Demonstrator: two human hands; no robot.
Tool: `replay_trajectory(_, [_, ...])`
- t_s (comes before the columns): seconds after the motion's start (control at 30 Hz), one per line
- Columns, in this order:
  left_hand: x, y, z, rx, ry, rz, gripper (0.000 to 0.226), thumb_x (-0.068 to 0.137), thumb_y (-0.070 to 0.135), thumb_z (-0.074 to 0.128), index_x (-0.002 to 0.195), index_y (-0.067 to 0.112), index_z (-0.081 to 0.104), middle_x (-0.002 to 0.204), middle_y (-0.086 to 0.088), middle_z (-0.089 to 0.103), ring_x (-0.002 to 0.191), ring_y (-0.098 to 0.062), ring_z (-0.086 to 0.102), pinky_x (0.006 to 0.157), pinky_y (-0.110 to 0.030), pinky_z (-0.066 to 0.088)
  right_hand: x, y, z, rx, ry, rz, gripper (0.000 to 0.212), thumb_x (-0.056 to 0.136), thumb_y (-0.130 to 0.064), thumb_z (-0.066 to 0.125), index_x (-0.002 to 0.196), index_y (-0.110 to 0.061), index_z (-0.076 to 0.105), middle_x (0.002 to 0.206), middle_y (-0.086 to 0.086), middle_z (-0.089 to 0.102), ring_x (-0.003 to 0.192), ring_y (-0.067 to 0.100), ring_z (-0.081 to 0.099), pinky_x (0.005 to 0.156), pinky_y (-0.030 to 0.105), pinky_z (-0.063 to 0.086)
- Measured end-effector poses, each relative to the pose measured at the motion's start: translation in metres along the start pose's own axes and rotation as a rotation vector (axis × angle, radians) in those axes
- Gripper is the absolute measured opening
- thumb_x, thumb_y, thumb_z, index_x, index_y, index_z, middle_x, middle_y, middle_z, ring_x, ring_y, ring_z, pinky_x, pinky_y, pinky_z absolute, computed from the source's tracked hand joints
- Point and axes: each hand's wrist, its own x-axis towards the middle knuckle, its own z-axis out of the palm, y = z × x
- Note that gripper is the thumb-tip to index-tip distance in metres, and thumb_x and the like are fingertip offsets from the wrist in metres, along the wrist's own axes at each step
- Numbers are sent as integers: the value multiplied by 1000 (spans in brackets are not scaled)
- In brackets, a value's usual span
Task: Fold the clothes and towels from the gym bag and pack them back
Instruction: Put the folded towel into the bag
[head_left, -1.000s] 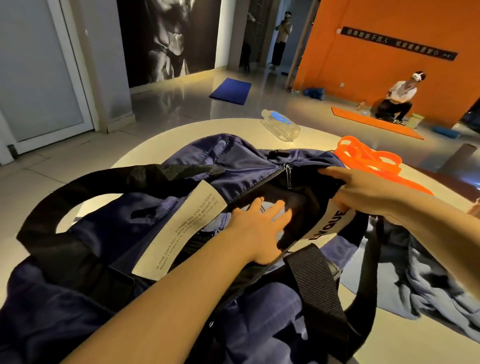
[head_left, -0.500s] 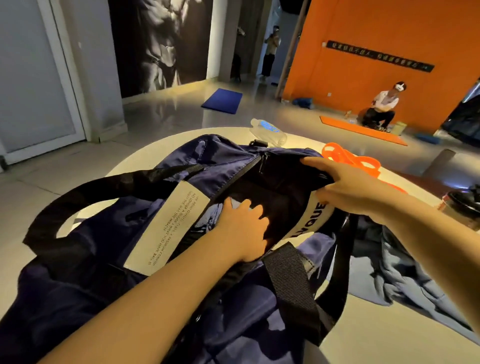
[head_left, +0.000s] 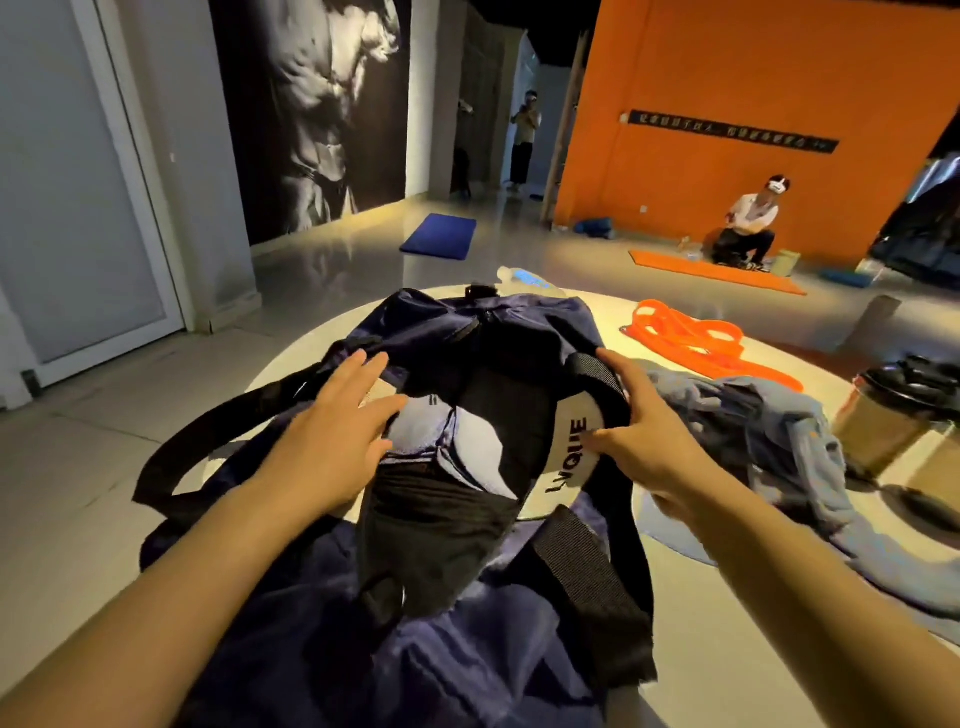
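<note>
Your left hand (head_left: 332, 441) is lying spread, fingers straight and fanned, palm down on the left lip of the navy gym bag (head_left: 457, 639), fingertips reaching over a pale label. Your right hand (head_left: 641, 441) is also loosely open, fingers extended along the black strap (head_left: 597, 374) at the bag's right edge and thumb pressing the white patch (head_left: 576, 452); neither hand is curling round anything. Both forearms are reaching in from the bottom corners and converging on the bag's mouth, which is gaping between your hands and showing light fabric (head_left: 467, 441) inside a black lining. The patch is showing black letters reading "VIQUE", the first partly hidden. The bag is sitting in the middle of the round desk (head_left: 727, 649). Just right of it, a crumpled grey-blue garment (head_left: 779, 431) is lying on the desk, with orange bands (head_left: 685, 332) beyond it and a clear water bottle (head_left: 524, 275) behind the bag.
</note>
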Motion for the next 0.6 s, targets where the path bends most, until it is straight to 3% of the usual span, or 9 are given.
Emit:
replay_trajectory(0.1, [2, -11, -6, -68, 84, 57, 57, 86, -4, 61, 138, 14, 50, 160, -4, 12, 148, -20, 4, 113, -24, 7, 7, -7, 13, 105, 25, 3, 82, 78, 19, 56, 137, -35, 35, 121, 5, 54, 101, 26, 62, 67, 34, 57])
replay_trajectory(0.2, [11, -18, -24, -131, 120, 26, 63, 84, -15, 55, 139, 13, 48, 158, -3, 20, 147, -19, 12, 112, -21, 14, 18, -22, 27, 113, 37, -28, 73, 78, 19, 56, 126, -34, 39, 111, 3, 57, 103, 27, 60, 68, 33, 55])
replay_trajectory(0.3, [27, -28, -46, -286, 212, -28, 58, 83, -19, 52, 133, 11, 56, 152, -5, 35, 142, -22, 30, 106, -24, 29, 34, -40, 40, 36, 73, -85, 68, 77, 16, 51, 125, -31, 41, 110, 4, 59, 103, 28, 60, 83, 45, 55])
replay_trajectory(0.37, [39, -35, -65, -405, 277, -49, 62, 79, -26, 48, 129, 9, 59, 147, -5, 41, 136, -19, 38, 98, -14, 35, 46, -53, 46, 1, 108, -138, 65, 76, 14, 49, 120, -33, 42, 112, 5, 60, 103, 28, 60, 86, 50, 54])
replay_trajectory(0.47, [58, -45, -82, -412, 337, -5, 54, 82, -24, 51, 126, 5, 61, 142, -6, 47, 129, -13, 41, 83, 6, 30, 62, -72, 50, 5, 148, -195, 67, 76, 13, 48, 129, -29, 42, 116, 6, 60, 104, 28, 60, 85, 48, 54])
replay_trajectory(0.53, [66, -51, -78, -413, 337, 2, 45, 87, -15, 54, 125, 7, 63, 141, -6, 49, 132, -18, 42, 90, 2, 31, 70, -76, 55, -10, 137, -204, 72, 76, 12, 50, 135, -27, 39, 119, 6, 59, 105, 26, 59, 85, 46, 54])
replay_trajectory(0.6, [65, -56, -62, -452, 299, -25, 48, 85, -18, 52, 123, 8, 64, 142, -6, 49, 134, -21, 43, 102, -17, 37, 70, -70, 64, -36, 95, -183, 75, 76, 9, 52, 139, -28, 35, 124, 6, 57, 106, 26, 59, 87, 46, 54])
